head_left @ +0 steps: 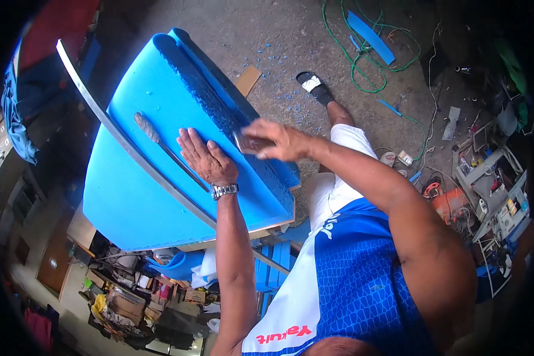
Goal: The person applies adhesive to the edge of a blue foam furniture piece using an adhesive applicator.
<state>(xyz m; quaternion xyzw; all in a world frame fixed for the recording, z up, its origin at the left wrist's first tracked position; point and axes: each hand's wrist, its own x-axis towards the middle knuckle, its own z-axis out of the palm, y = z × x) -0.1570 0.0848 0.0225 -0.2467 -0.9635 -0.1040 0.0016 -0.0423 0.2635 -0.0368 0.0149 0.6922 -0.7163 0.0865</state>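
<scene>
My left hand (209, 159), a metal watch at its wrist, lies flat with fingers stretched out on the broad face of a big blue foam block (139, 89). My right hand (288, 141) is closed around a small brown block (250, 143), smeared by motion, at the rough, crumbly edge of the foam. Just beside my left hand rests a long thin dark tool with a wrapped grey handle (147, 127). A long curved metal strip (127, 147) lies across the foam to the left of that tool.
Blue crumbs and a cardboard piece (247, 80) lie on the concrete floor (243, 24). A tangled green hose (357, 64) and a blue foam offcut (371, 37) are at the upper right. Cluttered metal shelving (486, 190) stands right; piled boxes (127, 305) sit lower left.
</scene>
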